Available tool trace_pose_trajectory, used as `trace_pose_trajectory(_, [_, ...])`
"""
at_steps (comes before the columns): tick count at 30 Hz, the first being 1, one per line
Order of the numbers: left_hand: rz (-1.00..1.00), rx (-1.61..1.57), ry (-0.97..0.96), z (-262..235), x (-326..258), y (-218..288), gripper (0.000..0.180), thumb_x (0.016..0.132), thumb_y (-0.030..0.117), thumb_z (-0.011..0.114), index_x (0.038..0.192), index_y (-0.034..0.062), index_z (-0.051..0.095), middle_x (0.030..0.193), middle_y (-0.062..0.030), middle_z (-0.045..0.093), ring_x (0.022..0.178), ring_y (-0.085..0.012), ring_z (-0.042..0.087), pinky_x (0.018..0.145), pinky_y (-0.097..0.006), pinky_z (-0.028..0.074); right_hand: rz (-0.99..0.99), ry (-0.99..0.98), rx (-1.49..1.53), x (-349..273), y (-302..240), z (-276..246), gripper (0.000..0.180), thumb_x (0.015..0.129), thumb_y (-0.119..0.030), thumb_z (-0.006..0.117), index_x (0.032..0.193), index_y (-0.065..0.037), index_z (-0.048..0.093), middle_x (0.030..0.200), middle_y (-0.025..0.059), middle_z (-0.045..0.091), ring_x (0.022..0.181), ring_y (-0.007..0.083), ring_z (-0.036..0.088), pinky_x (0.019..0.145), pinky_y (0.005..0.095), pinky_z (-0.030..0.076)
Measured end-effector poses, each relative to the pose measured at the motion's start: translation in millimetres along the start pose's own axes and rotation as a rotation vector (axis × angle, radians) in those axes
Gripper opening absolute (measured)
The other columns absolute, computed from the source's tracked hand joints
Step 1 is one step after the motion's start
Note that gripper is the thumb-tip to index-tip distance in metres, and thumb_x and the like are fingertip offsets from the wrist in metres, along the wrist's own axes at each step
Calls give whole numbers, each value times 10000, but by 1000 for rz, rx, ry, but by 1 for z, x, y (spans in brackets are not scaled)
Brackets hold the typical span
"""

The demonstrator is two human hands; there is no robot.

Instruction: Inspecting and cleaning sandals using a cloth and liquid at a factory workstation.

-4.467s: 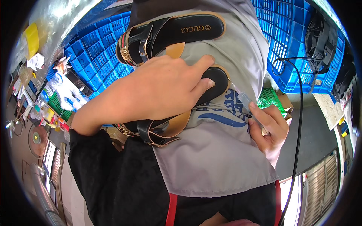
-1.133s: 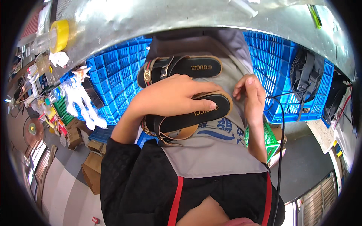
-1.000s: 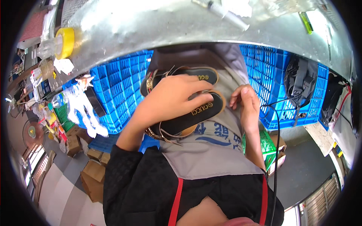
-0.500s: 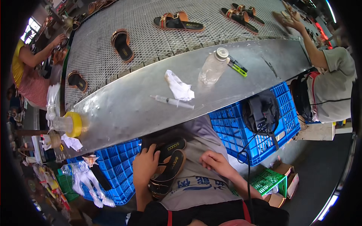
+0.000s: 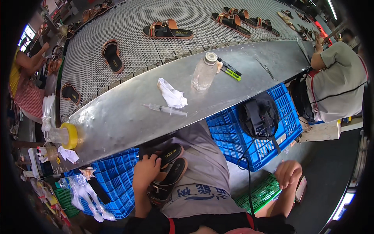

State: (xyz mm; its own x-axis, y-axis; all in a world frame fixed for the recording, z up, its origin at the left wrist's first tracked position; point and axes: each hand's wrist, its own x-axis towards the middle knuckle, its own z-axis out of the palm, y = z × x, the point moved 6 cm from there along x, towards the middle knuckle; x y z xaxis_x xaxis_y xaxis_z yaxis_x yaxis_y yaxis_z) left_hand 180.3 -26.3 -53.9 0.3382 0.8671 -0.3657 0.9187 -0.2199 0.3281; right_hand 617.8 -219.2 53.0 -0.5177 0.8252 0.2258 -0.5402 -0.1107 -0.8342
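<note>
A pair of black sandals with tan edges and buckled straps lies on my lap at the left. My left hand (image 5: 146,171) is closed on the pair's upper side, its fingers over the straps. The upper sandal (image 5: 171,154) partly sits behind the lower sandal (image 5: 175,174). Out to the right, apart from the sandals, I hold my right hand (image 5: 289,174) raised beside the lap with its fingers curled inward. Whatever those fingers hold, if anything, is hidden. A grey apron (image 5: 206,163) covers my lap.
Ahead runs a metal counter (image 5: 128,113) with a syringe (image 5: 165,109), white cloth (image 5: 171,93), clear bottle (image 5: 204,72) and green cutter (image 5: 232,73). Sandals (image 5: 167,29) stand on the mesh belt (image 5: 136,23) behind. Blue crates (image 5: 249,124) flank my legs. A co-worker (image 5: 335,84) sits at right.
My right hand has swung away from my lap to the right and up. The left stays on the sandals. The view has shifted slightly; the right co-worker's hand has drawn back from the belt.
</note>
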Motion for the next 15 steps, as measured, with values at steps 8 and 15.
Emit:
trace_pose_trajectory(8, [-19,-12,-157,-9,14,-3,366,988,373,467,924,96,697,799,-191,689,778,-403,666,718,-508,527,211,-583,-1321,256,86,49,280,949,-294,581,949,-17,628,910,103,613,890,292,591,715,409,508])
trace_pose_trajectory(15, [-55,-183,-102,-18,-4,-28,369,983,404,487,955,113,713,811,-168,694,783,-394,668,713,-478,526,190,-914,-1311,303,246,65,429,893,-406,642,1050,-7,635,1035,142,617,1035,307,581,816,416,519])
